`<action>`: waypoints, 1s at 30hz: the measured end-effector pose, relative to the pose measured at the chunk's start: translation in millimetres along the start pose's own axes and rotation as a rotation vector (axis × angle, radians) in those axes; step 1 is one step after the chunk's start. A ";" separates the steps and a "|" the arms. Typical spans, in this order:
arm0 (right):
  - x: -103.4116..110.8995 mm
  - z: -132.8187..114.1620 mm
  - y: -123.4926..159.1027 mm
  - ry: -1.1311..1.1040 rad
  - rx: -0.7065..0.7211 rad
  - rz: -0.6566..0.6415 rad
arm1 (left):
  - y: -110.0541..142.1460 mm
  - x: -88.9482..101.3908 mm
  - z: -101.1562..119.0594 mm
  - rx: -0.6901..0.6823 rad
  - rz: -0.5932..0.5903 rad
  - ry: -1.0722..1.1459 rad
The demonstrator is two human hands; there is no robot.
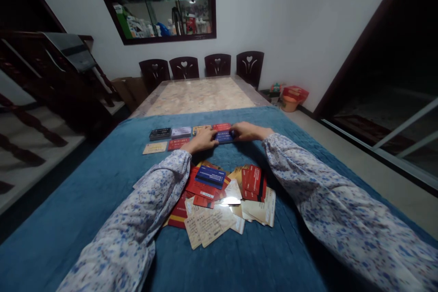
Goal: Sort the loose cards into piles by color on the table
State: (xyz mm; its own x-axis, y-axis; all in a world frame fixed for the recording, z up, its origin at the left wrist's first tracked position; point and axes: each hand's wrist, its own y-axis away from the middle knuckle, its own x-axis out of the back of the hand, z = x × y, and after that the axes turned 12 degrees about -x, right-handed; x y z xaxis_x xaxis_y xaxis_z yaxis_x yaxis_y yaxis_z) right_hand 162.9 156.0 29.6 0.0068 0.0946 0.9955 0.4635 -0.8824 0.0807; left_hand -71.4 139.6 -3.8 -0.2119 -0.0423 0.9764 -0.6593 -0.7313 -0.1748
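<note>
My left hand (203,140) reaches over the back row of card stacks, its fingers at the left edge of a blue card (224,137). At that card's right edge, the curled fingers of my right hand (247,131) close in, so the card sits between both hands. Just behind it lies a red card stack (221,127). A yellow card (197,130) is partly covered by my left hand. Nearer to me spreads a loose heap of cards: a blue card (209,176), red cards (253,183) and cream cards (214,224).
Left of my hands are a black card stack (160,134), a silver stack (181,132), a cream card (154,148) and a red card (177,144). A blue cloth (102,182) covers the near part of the table (205,96). Dark chairs (184,67) stand beyond.
</note>
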 end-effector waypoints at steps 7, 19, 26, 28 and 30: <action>-6.3 4.6 -3.9 0.009 0.026 0.043 | -0.1 5.9 6.6 0.011 -0.035 -0.036; -4.8 -0.8 -1.4 0.050 0.039 0.045 | 2.0 13.1 11.9 0.041 -0.062 -0.052; -3.5 -2.5 -4.3 0.052 -0.009 0.008 | 2.3 13.2 14.3 0.040 -0.063 -0.062; -4.2 -2.8 -6.7 0.055 -0.030 -0.011 | 2.6 12.5 15.2 0.040 -0.059 -0.063; -5.0 -3.2 -9.2 0.056 -0.043 -0.029 | 2.9 12.1 16.1 0.038 -0.052 -0.064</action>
State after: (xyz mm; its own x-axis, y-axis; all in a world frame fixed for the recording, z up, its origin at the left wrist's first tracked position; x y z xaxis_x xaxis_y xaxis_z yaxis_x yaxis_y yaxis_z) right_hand 155.8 162.2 24.1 -0.0563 0.0956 0.9938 0.4245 -0.8987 0.1105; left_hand -64.2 126.1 9.6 -0.1310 -0.0464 0.9903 -0.6402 -0.7587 -0.1203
